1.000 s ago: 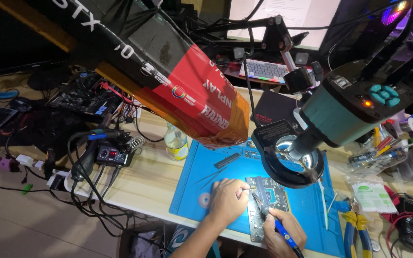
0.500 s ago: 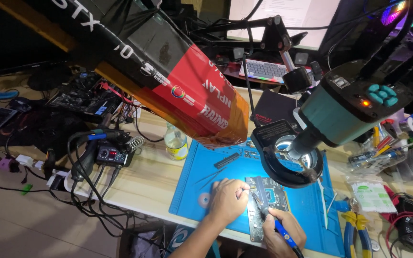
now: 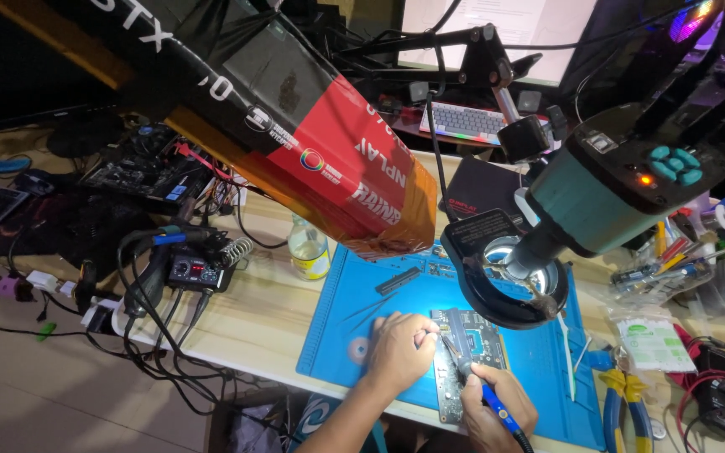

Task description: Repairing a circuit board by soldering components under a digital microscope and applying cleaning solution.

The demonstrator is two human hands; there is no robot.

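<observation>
Cluttered wooden counter point(image 3: 270, 310), blue mat point(image 3: 354, 310) | left hand point(image 3: 398, 348) fingers pinched together, steadying circuit board point(image 3: 463, 361) | right hand point(image 3: 497, 407) fingers clamped on soldering iron point(image 3: 478, 390), pen-style for control

Light: bright on the blue mat point(image 3: 539, 352), dim at left.
Glare: monitor point(image 3: 497, 29) washed out.
Edges: wide-angle bending.

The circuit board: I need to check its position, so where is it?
In the head view, the circuit board lies on the blue mat, lower centre, between both hands.
</observation>
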